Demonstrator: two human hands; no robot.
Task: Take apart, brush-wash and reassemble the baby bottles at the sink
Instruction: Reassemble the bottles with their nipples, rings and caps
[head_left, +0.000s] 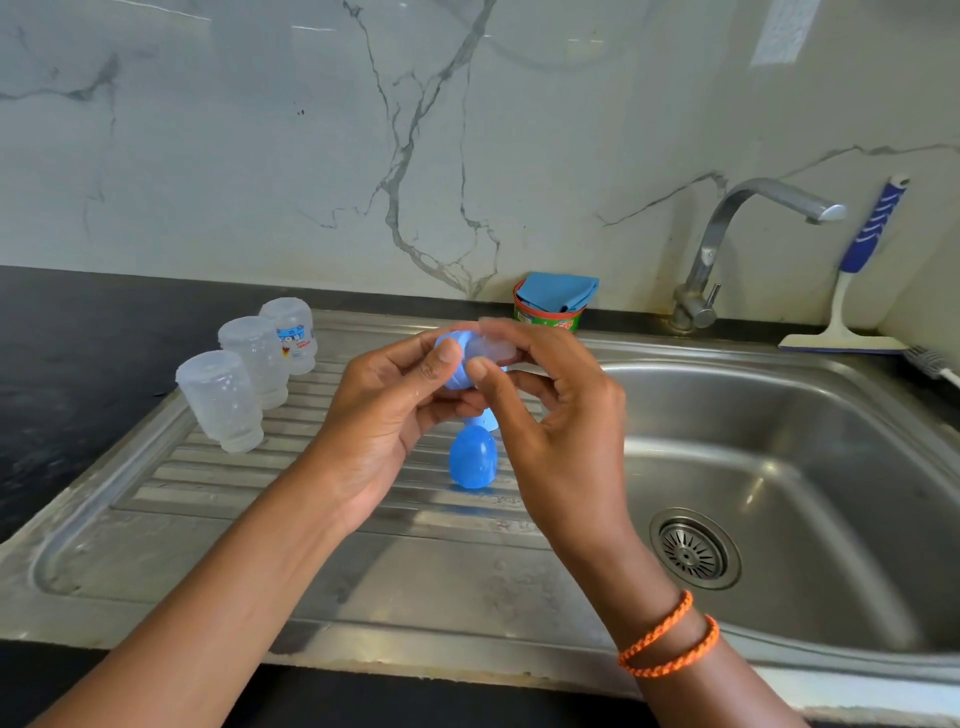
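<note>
While three clear bottle bodies (249, 369) stood upside down on the ribbed drainboard (218, 483) at centre left, apparently washed, reassembly seemed just begun. Held mid-frame above the drainboard: a blue screw ring (453, 364), pinched by left hand (384, 410), with a clear silicone teat (493, 347) gripped in right hand (561, 415) fingers (pressed together, seating not visible). Left on the board just below: blue caps (472, 457). Still to do: rings, bottles, caps. Green tub (548, 317) behind, stuffed with a blue cloth (558, 291); sink basin (779, 415) showing only its drain.
</note>
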